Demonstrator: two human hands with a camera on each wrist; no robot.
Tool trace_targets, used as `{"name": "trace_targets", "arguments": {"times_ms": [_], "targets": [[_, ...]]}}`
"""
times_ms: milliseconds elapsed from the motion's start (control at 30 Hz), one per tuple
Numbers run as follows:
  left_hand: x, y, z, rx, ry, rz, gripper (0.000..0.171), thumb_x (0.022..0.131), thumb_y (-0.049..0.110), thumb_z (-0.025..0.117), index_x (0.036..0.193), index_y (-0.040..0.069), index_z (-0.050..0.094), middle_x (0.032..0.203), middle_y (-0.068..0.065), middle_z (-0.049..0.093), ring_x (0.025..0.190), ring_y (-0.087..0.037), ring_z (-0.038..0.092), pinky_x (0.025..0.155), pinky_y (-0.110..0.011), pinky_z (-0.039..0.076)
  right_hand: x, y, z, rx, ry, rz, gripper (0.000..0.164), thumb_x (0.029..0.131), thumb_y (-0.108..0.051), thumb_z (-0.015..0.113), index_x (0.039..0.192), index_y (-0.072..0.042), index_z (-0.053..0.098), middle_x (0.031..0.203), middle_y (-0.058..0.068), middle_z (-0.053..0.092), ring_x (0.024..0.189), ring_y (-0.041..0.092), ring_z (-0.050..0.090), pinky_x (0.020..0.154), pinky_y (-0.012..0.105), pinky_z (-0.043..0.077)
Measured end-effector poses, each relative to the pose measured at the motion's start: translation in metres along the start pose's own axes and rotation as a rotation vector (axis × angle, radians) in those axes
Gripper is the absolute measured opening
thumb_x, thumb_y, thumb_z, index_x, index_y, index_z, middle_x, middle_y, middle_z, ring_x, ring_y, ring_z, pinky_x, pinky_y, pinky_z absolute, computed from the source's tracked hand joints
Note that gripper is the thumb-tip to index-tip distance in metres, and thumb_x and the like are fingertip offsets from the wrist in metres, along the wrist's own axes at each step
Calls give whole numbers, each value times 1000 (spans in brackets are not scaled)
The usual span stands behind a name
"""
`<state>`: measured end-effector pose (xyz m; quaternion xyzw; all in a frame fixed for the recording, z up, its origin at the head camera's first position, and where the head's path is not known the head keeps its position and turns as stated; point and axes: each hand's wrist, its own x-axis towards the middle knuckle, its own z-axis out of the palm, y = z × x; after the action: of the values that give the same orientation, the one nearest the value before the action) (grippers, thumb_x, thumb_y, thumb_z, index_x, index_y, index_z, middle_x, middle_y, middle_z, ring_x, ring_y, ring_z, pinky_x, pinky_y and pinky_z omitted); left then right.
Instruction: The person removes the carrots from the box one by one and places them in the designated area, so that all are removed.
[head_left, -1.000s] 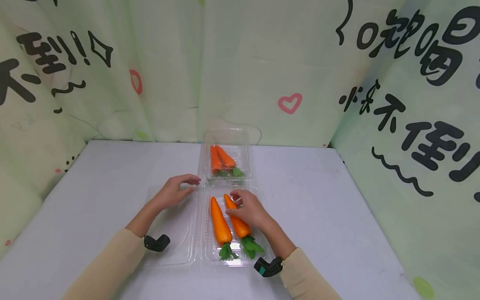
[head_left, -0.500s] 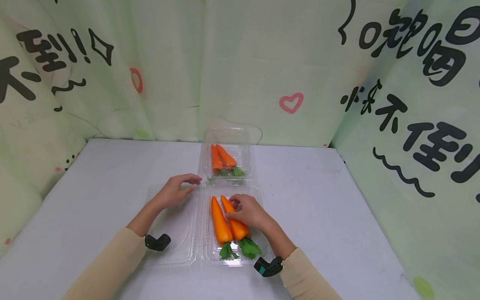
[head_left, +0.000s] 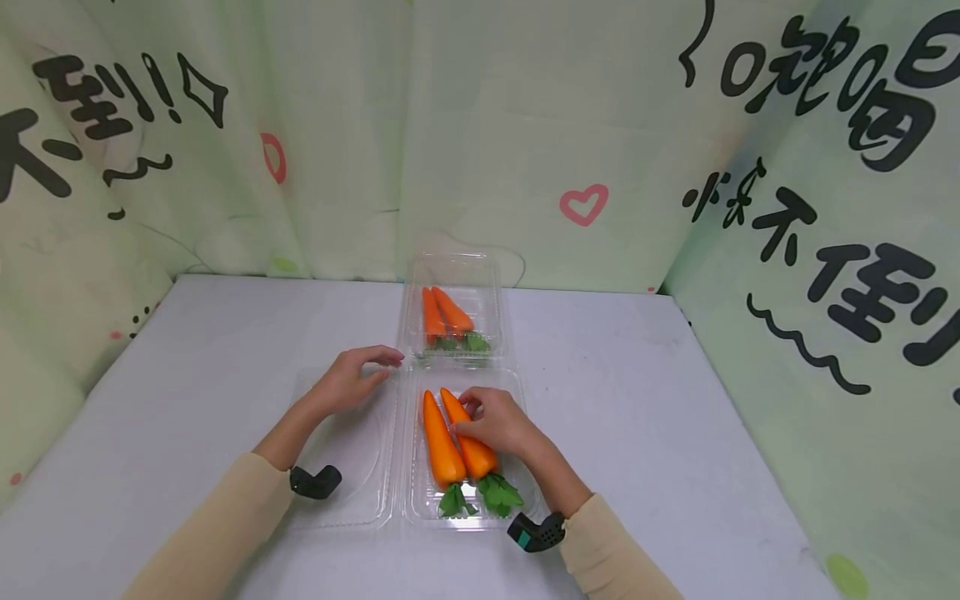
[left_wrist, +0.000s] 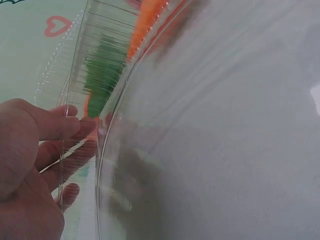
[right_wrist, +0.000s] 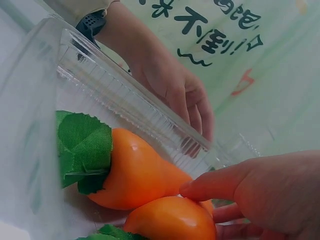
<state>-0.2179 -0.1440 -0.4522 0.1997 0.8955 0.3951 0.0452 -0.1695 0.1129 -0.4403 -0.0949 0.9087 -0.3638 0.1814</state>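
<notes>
A clear plastic clamshell box (head_left: 420,504) lies unfolded in front of me, its lid (head_left: 352,500) spread flat to the left. Two orange carrots with green leafy tops rest side by side in its base. My right hand (head_left: 501,421) pinches the right carrot (head_left: 477,457) near its middle; in the right wrist view, this carrot (right_wrist: 172,219) presses against the left carrot (right_wrist: 137,172). My left hand (head_left: 352,382) is at the far end of the box, by the seam with the lid. In the left wrist view its fingers (left_wrist: 65,155) lie right at the clear plastic edge, loosely bent.
Directly behind stands a second clear clamshell box (head_left: 491,321) holding two carrots (head_left: 450,312), its lid raised. Both are on a white table (head_left: 615,417). A pale green printed curtain (head_left: 480,150) hangs along the back and sides.
The right carrot has shifted left against the other carrot, with my right hand gripping it, and has stayed almost still over the last half second. My left hand has barely moved.
</notes>
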Motion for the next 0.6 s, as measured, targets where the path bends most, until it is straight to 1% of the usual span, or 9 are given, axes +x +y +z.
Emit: {"name": "trace_targets", "arguments": {"times_ms": [300,400,600], "targets": [[0,2,-1,2,-4,-44,29,95,7,56,123,7,63,120,-11,68,122,-32,56,105,-51,43,-2,0,-4,15,15,-72,35,85,-23,73,116,-8,63,97,5,62,82,17,57,69,26,53],[1,2,-2,8,-4,-55,28,95,7,57,122,8,63,120,-11,68,121,-32,56,105,-50,43,-2,-2,-6,29,20,-71,34,85,-22,73,115,-9,63,97,5,62,83,17,57,69,26,54],[1,-1,-1,14,8,-45,27,95,6,57,120,7,64,120,-11,67,120,-32,57,105,-50,43,-3,-3,-7,45,34,-66,36,85,-23,73,117,-10,63,99,4,63,86,17,57,71,26,55]]}}
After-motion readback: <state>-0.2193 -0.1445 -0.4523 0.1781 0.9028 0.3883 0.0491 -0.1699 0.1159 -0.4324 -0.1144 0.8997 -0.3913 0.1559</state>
